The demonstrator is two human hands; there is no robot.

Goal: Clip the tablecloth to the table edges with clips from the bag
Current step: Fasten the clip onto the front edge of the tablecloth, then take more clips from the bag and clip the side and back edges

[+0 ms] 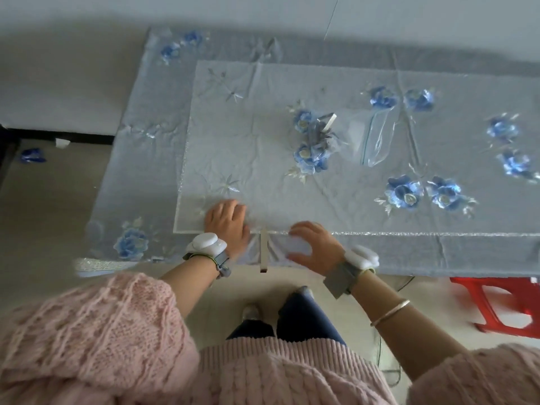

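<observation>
Right, left hand (226,220) is lying flat w/ straight fingers on the tablecloth (292,159), prob. pinning it so it isn't sliding. Right hand (312,244) is sitting at the near tabletop edge, fingers loosely spread over the overhang, gripping nothing, likely smoothing the cloth. Btw both hands a clip (264,249) is already sitting on the edge. Bag (377,138) is lying well beyond the right hand, more clips (324,127) just left of it.
</observation>
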